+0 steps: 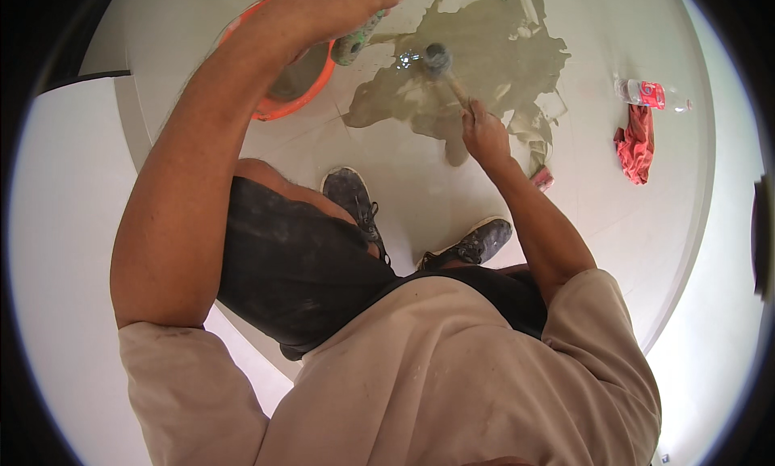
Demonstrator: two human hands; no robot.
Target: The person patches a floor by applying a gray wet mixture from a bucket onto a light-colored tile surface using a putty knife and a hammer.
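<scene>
My right hand (pixel 486 135) is closed round the wooden handle of a mallet (pixel 437 60). The mallet's dark round head is over the wet grey slurry (pixel 500 54) spread on the tiled floor; whether it touches, I cannot tell. At the top edge my left hand (pixel 339 10) is closed on a green, grey-spattered tool (pixel 355 46), its far end hidden by the hand and cut off by the frame. Under my left forearm stands an orange bucket (pixel 297 107) with grey liquid inside, partly covered by the arm.
To the right, a clear plastic bottle (pixel 652 95) with a red label lies by a crumpled red cloth (pixel 636 147). A small pinkish block (pixel 542 178) sits near my right forearm. My dark shoes (pixel 351 195) stand just short of the slurry. White walls (pixel 73 224) flank the floor.
</scene>
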